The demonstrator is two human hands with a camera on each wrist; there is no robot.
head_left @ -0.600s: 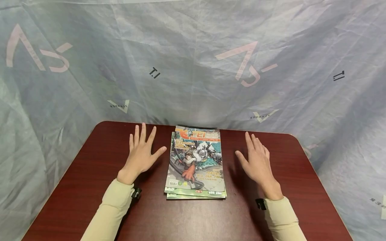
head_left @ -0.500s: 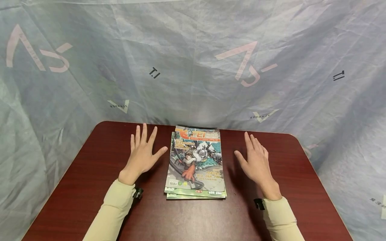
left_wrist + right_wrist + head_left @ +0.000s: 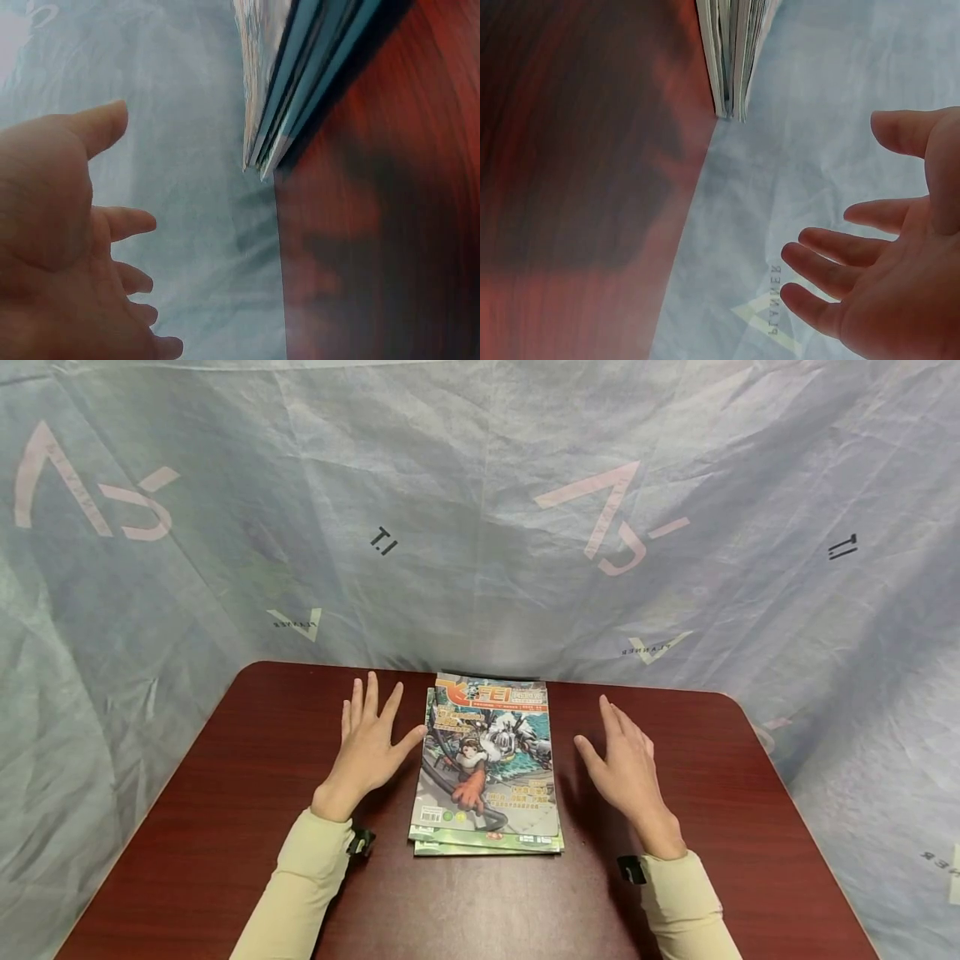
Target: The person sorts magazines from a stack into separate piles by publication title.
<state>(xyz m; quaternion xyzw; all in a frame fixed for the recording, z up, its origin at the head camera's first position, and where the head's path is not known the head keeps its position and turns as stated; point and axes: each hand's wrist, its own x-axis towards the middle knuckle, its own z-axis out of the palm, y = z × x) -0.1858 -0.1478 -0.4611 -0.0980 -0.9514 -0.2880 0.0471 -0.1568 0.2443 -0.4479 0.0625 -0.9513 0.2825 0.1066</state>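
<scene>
A stack of magazines (image 3: 487, 752) lies flat at the twelve o'clock part of the desk (image 3: 480, 910), its top end close to the far edge. The uppermost cover carries an orange title at twelve o'clock, a figure with a large red hand nearer six, and a barcode (image 3: 431, 816) at its seven o'clock corner. Green covers (image 3: 487, 843) of the magazines beneath peek out along the six o'clock side, slightly out of line with the top one.

The left hand (image 3: 363, 752) is at nine o'clock from the stack, its fingers released, spread and holding nothing; the thumb points towards the magazines, and the left wrist view shows a gap between them. The right hand (image 3: 622, 768) is at three o'clock from the stack, fingers likewise released and pointing roughly to eleven, apart from the pages.

Both arms come in from the six o'clock side in pale sleeves (image 3: 300, 877), a small black device (image 3: 362, 842) at each wrist. A grey cloth (image 3: 480, 527) printed with letters and pink shapes hangs beyond the desk at twelve o'clock.
</scene>
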